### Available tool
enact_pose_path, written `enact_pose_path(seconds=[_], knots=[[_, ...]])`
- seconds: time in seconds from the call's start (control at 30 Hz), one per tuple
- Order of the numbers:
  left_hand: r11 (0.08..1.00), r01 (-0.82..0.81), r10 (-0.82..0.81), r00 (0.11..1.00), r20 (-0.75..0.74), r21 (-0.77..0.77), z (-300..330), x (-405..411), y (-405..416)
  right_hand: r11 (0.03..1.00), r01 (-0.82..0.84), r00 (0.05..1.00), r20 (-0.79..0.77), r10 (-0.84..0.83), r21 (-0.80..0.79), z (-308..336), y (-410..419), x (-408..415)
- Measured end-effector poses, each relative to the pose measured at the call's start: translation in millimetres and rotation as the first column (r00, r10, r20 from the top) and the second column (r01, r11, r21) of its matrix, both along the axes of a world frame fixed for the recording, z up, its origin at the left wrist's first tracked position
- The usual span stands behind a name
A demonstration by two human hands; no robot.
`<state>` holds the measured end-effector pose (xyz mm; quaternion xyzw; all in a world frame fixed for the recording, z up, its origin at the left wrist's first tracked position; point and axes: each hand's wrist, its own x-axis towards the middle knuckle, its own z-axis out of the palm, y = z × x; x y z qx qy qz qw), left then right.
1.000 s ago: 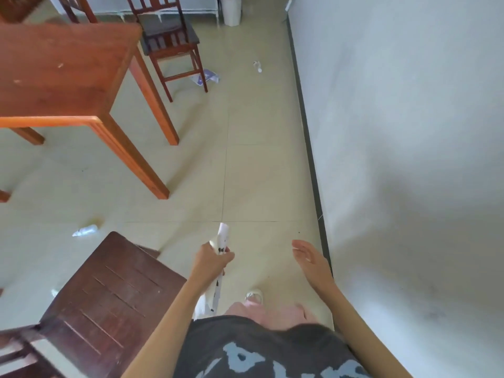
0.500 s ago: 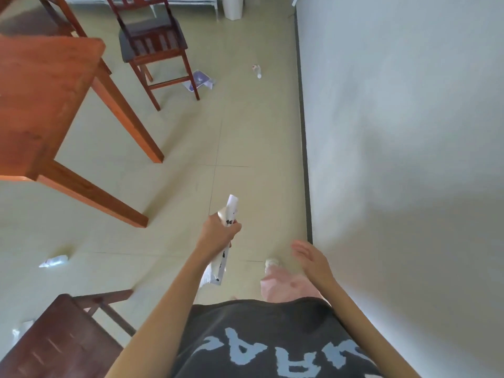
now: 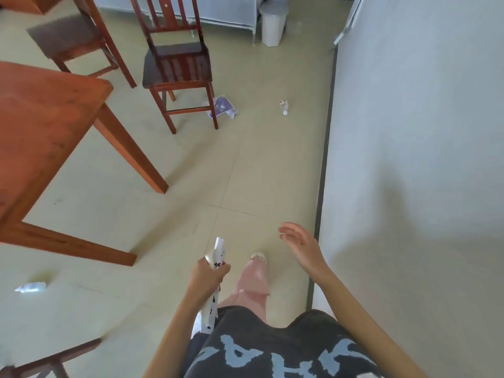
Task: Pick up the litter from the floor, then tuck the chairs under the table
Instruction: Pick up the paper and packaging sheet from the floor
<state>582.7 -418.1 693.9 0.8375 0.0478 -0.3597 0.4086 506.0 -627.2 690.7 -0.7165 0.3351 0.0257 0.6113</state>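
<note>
Hands: left hand (image 3: 208, 274) grips white paper (image 3: 215, 271), right hand (image 3: 300, 242) loosely spread

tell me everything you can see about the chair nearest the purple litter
The chair looks like dark reddish-brown wood, with a slatted back and a darker seat, four legs and low rungs between them. It stands upright on the tiled floor, pulled out clear of the table. A purple and white wrapper lies by its front right leg. Neither hand touches it.
</note>
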Motion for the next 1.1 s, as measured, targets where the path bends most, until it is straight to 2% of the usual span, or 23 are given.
enact_pose_path(seconds=[0.1,0.33,0.53,0.67,0.8,1.1], knots=[[0.999,0.047,-0.047,0.999,-0.005,0.001,1,68,-54,1.0,0.012,0.999,-0.04,-0.012,-0.017,-3,-46,50],[0.994,0.104,-0.1,0.991,0.09,-0.035,32,229,-182,0.996,0.094,0.991,-0.101,-0.093,0.0,-9,-139,146],[0.993,0.099,-0.093,0.99,0.104,-0.059,31,332,-285,0.998,0.054,0.99,-0.128,-0.055,-0.009,-26,-228,227],[0.999,0.025,-0.023,0.998,0.054,-0.041,17,387,-343,1.0,0.018,0.988,-0.152,-0.014,0.025,-27,-312,307],[0.999,-0.024,0.024,1.0,0.002,-0.034,12,437,-392,0.998,-0.052,0.991,-0.125,0.049,-0.022,-20,-384,394],[0.993,-0.118,0.119,0.988,-0.098,0.014,-12,570,-476,0.991,-0.127,0.985,-0.125,0.123,-0.029,-35,-477,570]])
